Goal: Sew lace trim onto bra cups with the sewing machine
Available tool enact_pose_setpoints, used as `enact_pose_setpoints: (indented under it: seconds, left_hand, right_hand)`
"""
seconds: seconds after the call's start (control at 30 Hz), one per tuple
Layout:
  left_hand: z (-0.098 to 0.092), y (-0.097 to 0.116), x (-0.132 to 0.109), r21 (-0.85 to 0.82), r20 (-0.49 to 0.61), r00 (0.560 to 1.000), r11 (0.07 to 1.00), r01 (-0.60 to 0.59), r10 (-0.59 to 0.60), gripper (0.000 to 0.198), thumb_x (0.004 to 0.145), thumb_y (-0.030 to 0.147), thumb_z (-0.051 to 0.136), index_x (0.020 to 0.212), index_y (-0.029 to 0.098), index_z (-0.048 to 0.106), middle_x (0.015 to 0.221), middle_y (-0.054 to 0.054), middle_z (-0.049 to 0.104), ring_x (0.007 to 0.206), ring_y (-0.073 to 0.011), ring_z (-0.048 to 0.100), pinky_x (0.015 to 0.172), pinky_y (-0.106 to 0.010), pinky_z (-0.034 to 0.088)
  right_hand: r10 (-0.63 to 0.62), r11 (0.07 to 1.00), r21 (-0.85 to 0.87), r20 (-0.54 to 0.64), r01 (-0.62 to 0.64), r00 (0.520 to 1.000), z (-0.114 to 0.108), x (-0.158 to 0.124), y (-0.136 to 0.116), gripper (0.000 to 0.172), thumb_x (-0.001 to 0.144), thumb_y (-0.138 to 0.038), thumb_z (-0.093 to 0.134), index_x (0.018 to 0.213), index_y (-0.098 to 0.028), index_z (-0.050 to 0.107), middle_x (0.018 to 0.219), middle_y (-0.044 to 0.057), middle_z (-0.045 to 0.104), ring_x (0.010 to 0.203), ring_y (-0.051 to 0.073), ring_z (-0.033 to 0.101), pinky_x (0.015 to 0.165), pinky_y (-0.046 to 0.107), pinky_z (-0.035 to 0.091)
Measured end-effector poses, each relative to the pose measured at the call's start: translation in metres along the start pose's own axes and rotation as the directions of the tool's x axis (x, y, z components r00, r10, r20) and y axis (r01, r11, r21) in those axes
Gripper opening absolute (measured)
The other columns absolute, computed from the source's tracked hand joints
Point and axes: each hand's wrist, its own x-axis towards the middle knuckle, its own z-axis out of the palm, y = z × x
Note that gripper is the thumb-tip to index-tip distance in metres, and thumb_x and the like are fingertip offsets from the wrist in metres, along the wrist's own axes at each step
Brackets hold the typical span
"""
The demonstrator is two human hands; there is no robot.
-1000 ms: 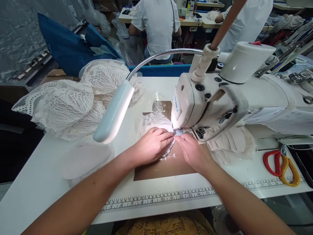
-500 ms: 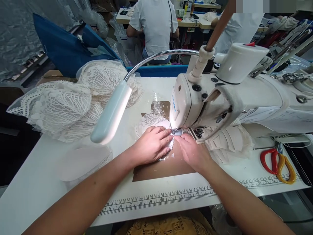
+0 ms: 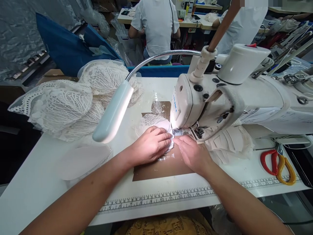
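A white lace piece (image 3: 156, 121) lies under the head of a sewing machine (image 3: 184, 101), on a brown patch of the table. My left hand (image 3: 153, 145) is bent over its near part, fingers close together and gripping the fabric against the surface. Right by the presser foot (image 3: 174, 131), my right hand (image 3: 193, 151) has thumb and forefinger closed at the lace's edge. The fingertips partly cover the fabric there, and the needle point is hard to make out.
Lace cups (image 3: 63, 101) are heaped at left behind a lamp (image 3: 113, 112). A pale oval piece (image 3: 84, 160) lies nearer. Right of the machine are stacked pale pieces (image 3: 230, 143) and red-and-yellow scissors (image 3: 278, 166). A ruler strip (image 3: 161, 199) runs along the front edge. People sit beyond.
Both hands stay at the presser foot with the lace. My right fingertips sit slightly lower, a little farther from the foot. The whole view has shifted slightly.
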Motion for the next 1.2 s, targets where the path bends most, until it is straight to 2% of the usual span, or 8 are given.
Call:
enact_pose_setpoints:
  seconds: [0.2, 0.5, 0.7, 0.9, 1.07, 1.2]
  left_hand:
    - [0.001, 0.000, 0.001, 0.007, 0.021, 0.999, 0.999, 0.031, -0.031, 0.027, 0.095, 0.024, 0.048, 0.116, 0.016, 0.063, 0.123, -0.010, 0.064, 0.109, -0.0239, 0.055, 0.092, -0.040, 0.044]
    - [0.003, 0.006, 0.001, 0.013, 0.039, 0.997, 0.997, 0.072, -0.073, 0.027, 0.095, 0.025, 0.048, 0.115, 0.016, 0.064, 0.124, -0.011, 0.063, 0.111, -0.0250, 0.054, 0.091, -0.041, 0.045]
    - [0.005, 0.001, 0.002, 0.062, 0.024, 0.996, 0.995, 0.082, -0.083, 0.032, 0.095, 0.031, 0.046, 0.116, 0.014, 0.064, 0.125, -0.010, 0.063, 0.107, -0.0276, 0.055, 0.089, -0.043, 0.044]
    - [0.003, -0.005, 0.001, 0.076, 0.013, 0.997, 0.994, 0.078, -0.080, 0.032, 0.095, 0.029, 0.046, 0.118, 0.013, 0.062, 0.125, -0.013, 0.061, 0.110, -0.0288, 0.053, 0.090, -0.044, 0.043]
    - [-0.002, -0.002, 0.001, 0.048, -0.004, 0.999, 0.998, 0.037, -0.037, 0.026, 0.095, 0.027, 0.048, 0.114, 0.017, 0.063, 0.119, -0.013, 0.061, 0.105, -0.0257, 0.054, 0.091, -0.042, 0.043]
    - [-0.003, 0.001, 0.002, 0.011, 0.002, 0.998, 0.998, -0.058, 0.058, 0.021, 0.096, 0.022, 0.047, 0.105, 0.017, 0.066, 0.113, -0.010, 0.065, 0.101, -0.0223, 0.056, 0.091, -0.040, 0.042]
  right_hand:
    - [-0.039, 0.997, -0.072, 0.036, 0.041, 0.999, -0.001, 0.003, -0.002, 0.044, 0.083, -0.006, 0.046, 0.121, -0.021, 0.062, 0.092, 0.008, 0.062, 0.086, 0.019, 0.055, 0.066, 0.027, 0.039]
    - [-0.059, 0.998, -0.032, 0.052, 0.061, 0.997, 0.002, 0.000, 0.001, 0.043, 0.082, -0.005, 0.044, 0.117, -0.020, 0.063, 0.090, 0.007, 0.062, 0.087, 0.019, 0.053, 0.072, 0.027, 0.042]
    - [0.009, 0.997, -0.079, 0.077, -0.002, 0.997, 0.002, 0.004, -0.001, 0.048, 0.083, -0.003, 0.043, 0.125, -0.021, 0.060, 0.093, 0.008, 0.065, 0.089, 0.020, 0.056, 0.077, 0.028, 0.044]
    - [0.104, 0.987, -0.128, 0.055, -0.097, 0.993, 0.006, 0.001, 0.002, 0.049, 0.086, -0.010, 0.046, 0.130, -0.026, 0.057, 0.101, 0.008, 0.068, 0.088, 0.019, 0.060, 0.068, 0.026, 0.046]
    - [0.122, 0.988, -0.095, -0.034, -0.125, 0.992, 0.008, -0.001, 0.003, 0.046, 0.087, -0.013, 0.045, 0.130, -0.025, 0.057, 0.115, 0.010, 0.065, 0.096, 0.021, 0.060, 0.075, 0.029, 0.047]
    - [0.033, 0.998, -0.057, 0.028, -0.032, 0.999, 0.003, 0.001, 0.001, 0.045, 0.086, -0.009, 0.044, 0.125, -0.023, 0.060, 0.097, 0.007, 0.067, 0.088, 0.020, 0.058, 0.071, 0.028, 0.045]
